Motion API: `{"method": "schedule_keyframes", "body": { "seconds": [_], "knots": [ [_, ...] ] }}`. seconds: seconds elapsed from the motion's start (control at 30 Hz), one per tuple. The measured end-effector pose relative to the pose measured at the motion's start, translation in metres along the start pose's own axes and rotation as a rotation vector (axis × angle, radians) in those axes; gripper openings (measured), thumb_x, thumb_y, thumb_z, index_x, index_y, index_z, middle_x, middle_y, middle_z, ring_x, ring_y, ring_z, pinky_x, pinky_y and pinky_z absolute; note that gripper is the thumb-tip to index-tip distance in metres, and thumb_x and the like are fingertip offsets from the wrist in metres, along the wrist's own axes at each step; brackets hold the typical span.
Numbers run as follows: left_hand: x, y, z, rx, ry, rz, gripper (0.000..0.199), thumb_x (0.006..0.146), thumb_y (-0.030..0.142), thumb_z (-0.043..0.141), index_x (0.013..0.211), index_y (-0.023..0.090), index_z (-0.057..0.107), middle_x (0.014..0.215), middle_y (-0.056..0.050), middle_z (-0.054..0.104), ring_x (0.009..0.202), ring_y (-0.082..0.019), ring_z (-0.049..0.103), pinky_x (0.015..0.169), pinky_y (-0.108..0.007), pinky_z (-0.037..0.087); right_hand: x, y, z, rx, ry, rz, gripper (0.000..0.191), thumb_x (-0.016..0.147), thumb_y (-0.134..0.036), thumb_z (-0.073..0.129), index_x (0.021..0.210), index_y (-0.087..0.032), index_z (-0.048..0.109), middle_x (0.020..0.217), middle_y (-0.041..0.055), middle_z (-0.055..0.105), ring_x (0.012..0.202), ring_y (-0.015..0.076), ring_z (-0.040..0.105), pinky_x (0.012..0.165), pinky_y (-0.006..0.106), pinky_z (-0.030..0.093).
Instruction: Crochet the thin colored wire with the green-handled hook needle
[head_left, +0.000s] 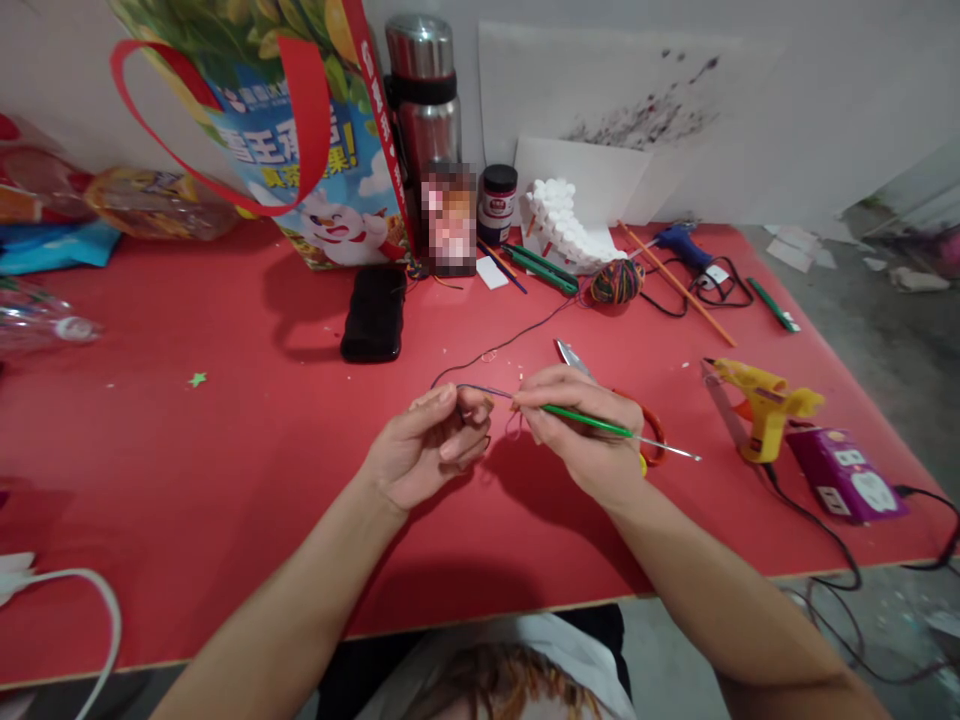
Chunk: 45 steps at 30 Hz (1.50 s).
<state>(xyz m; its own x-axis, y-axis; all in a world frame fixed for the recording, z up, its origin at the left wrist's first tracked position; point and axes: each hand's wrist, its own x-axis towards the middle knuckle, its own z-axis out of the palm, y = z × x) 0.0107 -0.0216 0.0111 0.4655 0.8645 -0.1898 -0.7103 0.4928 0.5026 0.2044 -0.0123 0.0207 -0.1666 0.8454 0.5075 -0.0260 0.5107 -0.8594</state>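
My left hand is closed on a thin dark yarn, pinched between thumb and index finger. The yarn runs back across the table to a multicoloured ball. My right hand holds a green crochet hook, its metal end pointing right. Between the hands a short stretch of purplish yarn reaches the right fingertips, with a small loop hanging below. Scissors with red-orange handles lie partly hidden under my right hand, their blades showing behind it.
On the red table are a black phone, a yellow glue gun and a purple box. Behind stand a large bag, a steel flask, a dark jar and a white bead-like model.
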Motion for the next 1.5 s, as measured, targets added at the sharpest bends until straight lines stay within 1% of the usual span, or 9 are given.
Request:
{"method": "schedule_keyframes", "body": {
  "seconds": [0.13,0.33,0.63,0.77,0.9,1.1,1.2,1.37,1.5],
  "knots": [
    [0.001,-0.005,0.005,-0.065,0.069,-0.005,0.015,0.083,0.026,0.083,0.087,0.012,0.080,0.088,-0.004,0.076,0.045,0.001,0.041,0.045,-0.013,0.041,-0.001,0.002,0.000,0.001,-0.013,-0.007,0.021,0.090,-0.011,0.073,0.102,-0.024,0.082,0.091,0.0063,0.078,0.083,0.0190,0.072,0.076,0.036,0.061],
    [0.004,-0.015,0.004,-0.229,0.156,-0.007,0.006,0.087,0.019,0.077,0.087,0.013,0.079,0.077,-0.002,0.072,0.043,0.000,0.040,0.042,-0.011,0.038,-0.002,0.004,0.001,-0.027,-0.001,0.009,0.021,0.091,-0.012,0.072,0.103,-0.024,0.082,0.096,0.0067,0.078,0.086,0.0188,0.072,0.078,0.036,0.062],
    [0.006,-0.014,0.005,-0.383,0.226,-0.062,0.026,0.101,0.018,0.060,0.082,0.009,0.075,0.075,-0.004,0.071,0.038,0.002,0.037,0.035,-0.008,0.032,-0.004,0.002,0.000,-0.098,-0.089,-0.087,0.027,0.092,-0.008,0.069,0.110,-0.025,0.080,0.098,0.0059,0.076,0.090,0.0172,0.071,0.082,0.033,0.060],
    [0.004,-0.014,0.006,-0.275,0.187,-0.022,0.007,0.089,0.017,0.076,0.089,0.011,0.079,0.068,-0.001,0.069,0.037,0.002,0.037,0.034,-0.008,0.031,-0.003,0.004,0.000,-0.132,-0.103,-0.094,0.028,0.093,-0.009,0.069,0.112,-0.026,0.079,0.099,0.0055,0.075,0.090,0.0175,0.071,0.082,0.033,0.060],
    [0.004,-0.019,0.008,-0.011,0.211,0.059,0.020,0.077,0.021,0.088,0.094,0.013,0.082,0.060,0.001,0.066,0.035,0.002,0.037,0.036,-0.010,0.030,-0.002,0.002,0.000,-0.211,-0.112,-0.136,0.025,0.094,-0.012,0.067,0.112,-0.025,0.078,0.098,0.0066,0.075,0.089,0.0181,0.072,0.081,0.033,0.061],
    [0.001,-0.025,0.010,0.229,0.266,0.116,0.022,0.078,0.024,0.086,0.099,0.017,0.083,0.049,0.004,0.057,0.034,0.000,0.036,0.038,-0.014,0.025,-0.002,-0.001,0.003,-0.255,-0.105,-0.173,0.026,0.096,-0.009,0.063,0.114,-0.022,0.077,0.104,0.0104,0.076,0.099,0.0194,0.074,0.088,0.035,0.063],
    [0.001,-0.023,0.011,0.250,0.277,0.113,0.019,0.078,0.024,0.087,0.094,0.014,0.083,0.048,0.004,0.056,0.034,0.001,0.034,0.038,-0.014,0.023,-0.003,0.000,0.003,-0.264,-0.103,-0.185,0.028,0.097,-0.009,0.061,0.116,-0.023,0.076,0.107,0.0106,0.076,0.100,0.0197,0.075,0.089,0.036,0.064],
    [0.002,-0.018,0.009,0.188,0.256,0.048,0.017,0.078,0.024,0.087,0.086,0.011,0.079,0.069,-0.003,0.072,0.034,0.002,0.037,0.036,-0.014,0.022,-0.004,0.004,0.003,-0.310,-0.101,-0.220,0.030,0.095,-0.008,0.063,0.118,-0.022,0.076,0.107,0.0112,0.076,0.097,0.0189,0.074,0.086,0.034,0.064],
    [0.004,-0.017,0.005,0.084,0.200,-0.014,0.019,0.083,0.027,0.083,0.083,0.009,0.076,0.069,-0.001,0.069,0.034,0.003,0.035,0.036,-0.014,0.026,-0.006,0.008,0.004,-0.322,-0.106,-0.246,0.033,0.095,-0.006,0.063,0.120,-0.022,0.075,0.107,0.0107,0.075,0.098,0.0192,0.074,0.088,0.034,0.064]
  ]
}}
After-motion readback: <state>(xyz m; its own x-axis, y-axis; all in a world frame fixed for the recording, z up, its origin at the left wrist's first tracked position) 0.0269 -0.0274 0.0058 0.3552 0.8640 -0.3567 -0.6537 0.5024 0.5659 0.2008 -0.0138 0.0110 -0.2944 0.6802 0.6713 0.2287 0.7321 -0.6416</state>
